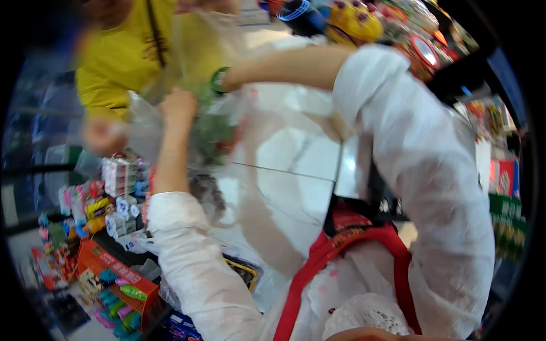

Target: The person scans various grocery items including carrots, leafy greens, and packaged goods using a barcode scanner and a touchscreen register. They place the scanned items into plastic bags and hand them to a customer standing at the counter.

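Note:
My left hand (179, 105) reaches forward, its fingers closed at the edge of a thin clear plastic bag (145, 116). From the right, my right forearm (284, 68) comes across, with a dark green bangle (218, 81) at the wrist. The right hand beyond it is smeared and lost among the plastic, so its fingers cannot be made out. Below the two hands, a blurred green and reddish bundle (215, 136) shows through the plastic; its kind is unclear. More clear plastic (199, 48) hangs in front of a person in a yellow shirt (133, 51).
That person's blurred hand (105, 135) is left of mine. A white tiled counter (284, 187) lies beneath my arms. Small packaged goods (116, 213) and an orange display box (116, 278) crowd the left. Colourful packages (364, 23) are piled at the far right.

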### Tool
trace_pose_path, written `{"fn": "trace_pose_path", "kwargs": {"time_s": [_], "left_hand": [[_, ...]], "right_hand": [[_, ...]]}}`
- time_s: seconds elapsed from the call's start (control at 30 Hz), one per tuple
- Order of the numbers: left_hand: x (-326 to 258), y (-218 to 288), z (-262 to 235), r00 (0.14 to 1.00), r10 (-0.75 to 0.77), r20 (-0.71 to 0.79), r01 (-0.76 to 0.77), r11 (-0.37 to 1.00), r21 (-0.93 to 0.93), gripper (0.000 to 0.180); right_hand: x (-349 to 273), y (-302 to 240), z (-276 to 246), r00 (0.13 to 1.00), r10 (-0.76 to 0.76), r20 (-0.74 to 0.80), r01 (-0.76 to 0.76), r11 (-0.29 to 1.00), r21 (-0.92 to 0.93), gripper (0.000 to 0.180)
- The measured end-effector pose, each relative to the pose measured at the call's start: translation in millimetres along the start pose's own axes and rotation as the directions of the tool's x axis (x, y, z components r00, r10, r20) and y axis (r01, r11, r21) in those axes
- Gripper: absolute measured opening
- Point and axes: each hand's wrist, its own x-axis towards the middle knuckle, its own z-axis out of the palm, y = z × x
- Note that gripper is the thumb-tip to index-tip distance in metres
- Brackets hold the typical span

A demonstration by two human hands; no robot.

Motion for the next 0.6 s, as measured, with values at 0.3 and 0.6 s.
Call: {"fn": "trace_pose_path", "kwargs": {"time_s": [0.3, 0.6], "left_hand": [[-78.4, 67.6, -64.7, 0.766, 0.170, -0.619, -0.363, 0.911, -0.199, 0.028], [-147.1, 141.8, -38.1, 0.737, 0.221, -0.639, -0.606, 0.634, -0.480, 0.024]], "right_hand": [[-220.7, 34.1, 11.0, 0.904, 0.160, 0.396, -0.129, 0.986, -0.104, 0.068], [-261.5, 64.1, 104.3, 0.934, 0.210, 0.289, -0.161, 0.970, -0.185, 0.019]]}}
